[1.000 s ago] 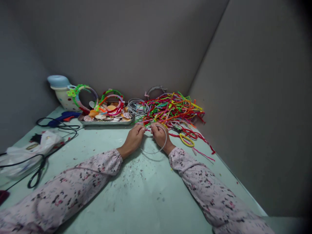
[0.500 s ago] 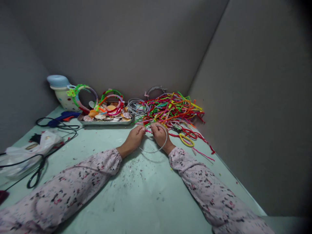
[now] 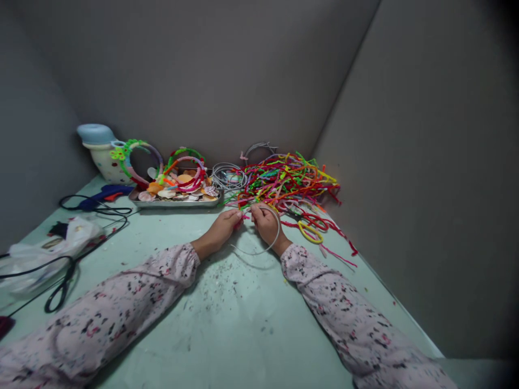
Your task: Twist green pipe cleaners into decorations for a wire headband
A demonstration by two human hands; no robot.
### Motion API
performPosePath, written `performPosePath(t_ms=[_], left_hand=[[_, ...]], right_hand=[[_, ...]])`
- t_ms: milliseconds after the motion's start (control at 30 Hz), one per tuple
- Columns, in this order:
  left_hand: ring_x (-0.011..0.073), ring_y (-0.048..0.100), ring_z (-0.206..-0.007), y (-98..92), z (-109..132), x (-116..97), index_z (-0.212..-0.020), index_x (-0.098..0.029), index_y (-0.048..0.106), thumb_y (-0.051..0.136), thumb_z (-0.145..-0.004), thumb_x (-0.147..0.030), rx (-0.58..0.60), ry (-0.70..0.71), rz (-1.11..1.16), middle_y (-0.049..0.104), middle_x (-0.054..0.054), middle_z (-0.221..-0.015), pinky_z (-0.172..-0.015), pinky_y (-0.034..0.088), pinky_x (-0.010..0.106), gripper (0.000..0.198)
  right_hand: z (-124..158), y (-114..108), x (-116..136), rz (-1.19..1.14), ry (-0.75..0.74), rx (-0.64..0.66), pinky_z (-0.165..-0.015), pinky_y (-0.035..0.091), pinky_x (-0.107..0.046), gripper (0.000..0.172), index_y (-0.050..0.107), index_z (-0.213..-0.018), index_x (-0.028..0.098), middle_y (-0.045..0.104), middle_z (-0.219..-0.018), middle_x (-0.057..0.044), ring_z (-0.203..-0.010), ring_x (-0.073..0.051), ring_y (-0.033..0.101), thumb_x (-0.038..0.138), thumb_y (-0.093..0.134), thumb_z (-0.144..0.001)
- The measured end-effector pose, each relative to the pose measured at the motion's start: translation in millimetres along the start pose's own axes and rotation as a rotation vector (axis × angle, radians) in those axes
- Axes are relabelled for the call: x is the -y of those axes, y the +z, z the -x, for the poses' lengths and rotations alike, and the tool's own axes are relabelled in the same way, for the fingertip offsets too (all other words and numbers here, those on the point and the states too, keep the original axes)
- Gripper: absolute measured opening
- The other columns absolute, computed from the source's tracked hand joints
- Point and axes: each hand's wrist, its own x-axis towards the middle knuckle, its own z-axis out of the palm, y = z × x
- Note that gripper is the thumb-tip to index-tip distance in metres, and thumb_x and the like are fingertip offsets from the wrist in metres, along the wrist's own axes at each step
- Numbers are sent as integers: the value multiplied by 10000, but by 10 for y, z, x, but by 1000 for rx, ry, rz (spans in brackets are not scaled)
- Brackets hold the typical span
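A thin grey wire (image 3: 265,250) curves in an open loop from my right hand (image 3: 266,226), which is closed on it; its free end hangs above the table. Close by on the left, my left hand (image 3: 222,231) is closed in a pinch on a short bit of bright pink pipe cleaner (image 3: 246,217). That pink piece shows in the small gap between my two hands, near the wire's held end. My fingertips hide how the pink piece and the wire meet.
Behind my hands lies a tangled heap of coloured pipe cleaners (image 3: 290,175). Beside it are coiled grey wires (image 3: 227,177) and a metal tray (image 3: 178,204) of seashells and wrapped rings. A blue glue gun (image 3: 99,197), black cord (image 3: 73,259) and plastic bag (image 3: 34,256) lie left.
My left hand has drawn slightly left and down, widening the gap between the hands. My right hand and the wire loop stay almost in place.
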Motion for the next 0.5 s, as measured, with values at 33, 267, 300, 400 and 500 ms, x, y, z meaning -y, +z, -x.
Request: performPosePath(t_ms=[33, 267, 300, 400, 500], left_hand=[[102, 373, -550, 2, -1, -1, -619, -164, 481, 540, -830, -354, 2, -7, 9, 430, -26, -578, -539, 289, 239, 291], [102, 383, -545, 5, -11, 5, -628, -162, 498, 556, -807, -348, 9, -24, 38, 443, -22, -583, -531, 302, 232, 265], [103, 384, -546, 4, -12, 6, -627, -161, 498, 556, -809, -350, 9, -24, 39, 444, -21, -582, -531, 304, 232, 268], [103, 389, -550, 4, -9, 8, -627, -162, 497, 551, -819, -355, 5, -19, 35, 450, -19, -583, -535, 308, 234, 277], [104, 403, -554, 11, -6, 5, -640, -167, 497, 541, -830, -359, -19, -9, 19, 458, -22, -586, -539, 313, 236, 274]], right_hand=[[0, 1, -4, -5, -1, -1, -576, 394, -246, 363, 511, -641, 222, 504, -586, 22, -600, -137, 514, 415, 441, -940], [0, 22, -29, -23, 19, -5, -576, 395, -248, 349, 526, -675, 222, 500, -579, 27, -594, -138, 510, 443, 444, -932], [0, 24, -30, -28, 19, -4, -576, 395, -247, 351, 526, -674, 221, 500, -580, 27, -594, -137, 509, 446, 444, -931], [-2, 24, -32, -26, 23, -3, -578, 394, -246, 355, 526, -675, 220, 502, -586, 27, -594, -135, 507, 449, 441, -933], [-7, 17, -36, -10, 30, -1, -575, 395, -246, 340, 536, -696, 222, 509, -594, 25, -594, -137, 508, 442, 438, -934]])
